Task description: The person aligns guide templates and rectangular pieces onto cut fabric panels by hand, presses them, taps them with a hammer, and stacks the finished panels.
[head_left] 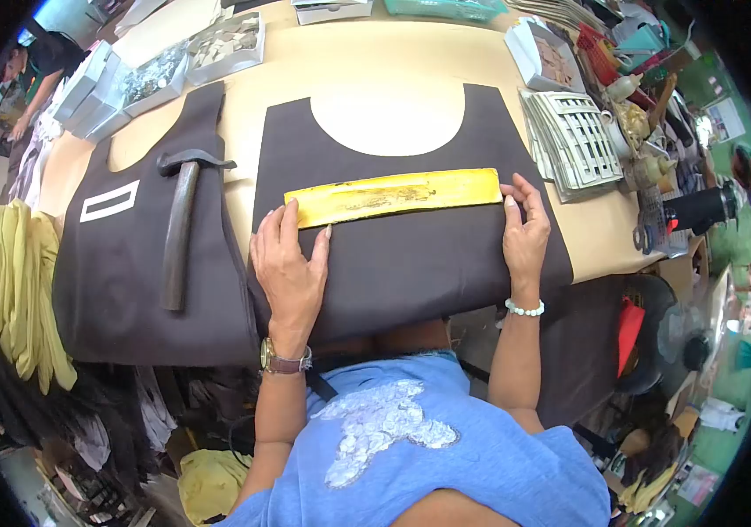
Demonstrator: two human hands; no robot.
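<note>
A long yellow strip with brown smudges lies across a dark cloth piece that has a curved neckline. My left hand has its fingertips on the strip's left end, thumb at the lower edge and fingers at the corner. At the right end, my right hand pinches the strip between thumb and fingers. To the left, a hammer rests on a second dark cloth piece, beside a white rectangular outline on that cloth.
Boxes of small pieces stand at the back left, another box at the back right. White slotted sheets are stacked at the right. Yellow cloths hang at the left edge. A person is at the upper left.
</note>
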